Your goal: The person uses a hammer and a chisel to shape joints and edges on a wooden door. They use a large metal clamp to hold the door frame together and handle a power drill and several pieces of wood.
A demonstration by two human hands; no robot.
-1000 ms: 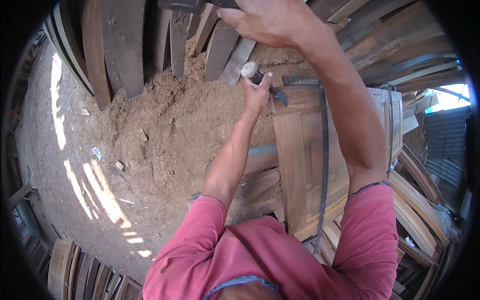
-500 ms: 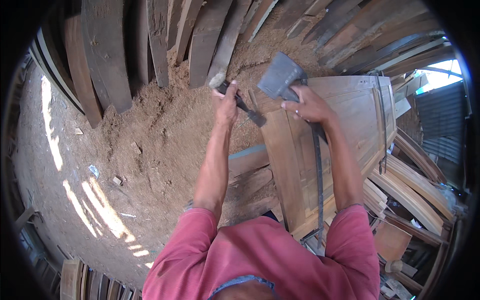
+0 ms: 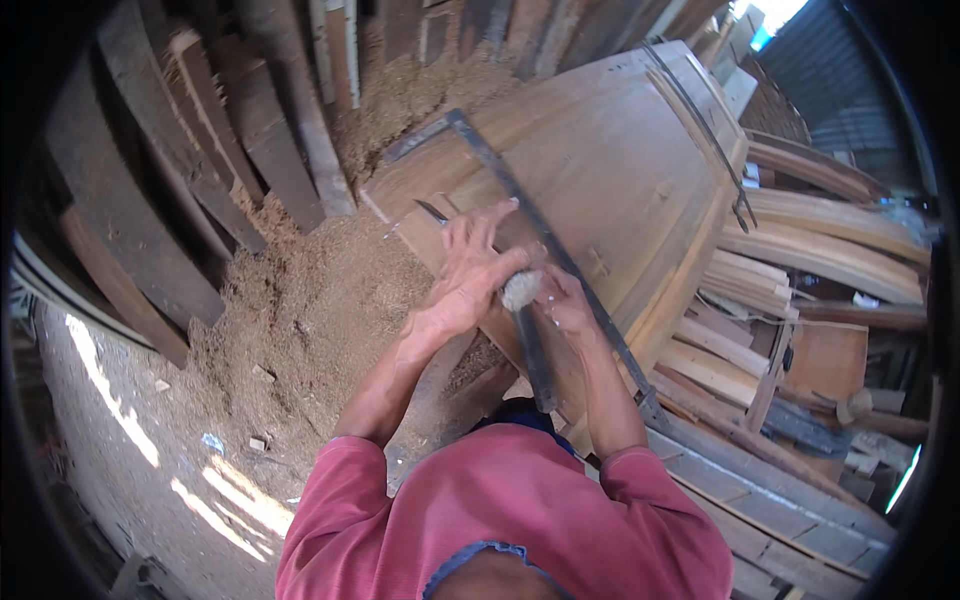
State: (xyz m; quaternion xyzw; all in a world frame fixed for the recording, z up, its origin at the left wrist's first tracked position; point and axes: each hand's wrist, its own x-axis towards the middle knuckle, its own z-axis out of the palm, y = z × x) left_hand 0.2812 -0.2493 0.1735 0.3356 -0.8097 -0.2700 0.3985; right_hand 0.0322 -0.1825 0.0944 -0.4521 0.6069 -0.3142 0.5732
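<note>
The pale, blunt butt of what appears to be a chisel [image 3: 521,291] is framed between the two hands, over the near part of a large wooden panel [image 3: 600,150]. The left hand [image 3: 470,270] is laid on its left and the right hand [image 3: 566,302] is set just to its right, so that neither can be called clearly nearer. Beyond the left hand, toward the panel's far left corner, a narrow dark tip [image 3: 431,210] is seen; if it is taken as the same tool's blade, the long axis is run diagonally beneath that hand, from the butt away to the person's left. From below the butt a dark bar [image 3: 537,365] is extended back toward the body; whether it is joined to the butt or belongs to a separate tool cannot be told. The left fingers are partly spread, one of them stretched to the edge of a dark clamp bar [image 3: 500,170], though contact cannot be confirmed. The right fingers are curled in close beside the butt, but they are blurred, and it cannot be told whether anything is pinched by either hand. The middle of the tool is hidden by the left hand, and the lower end of the dark bar is met by the shirt [image 3: 510,480].
</note>
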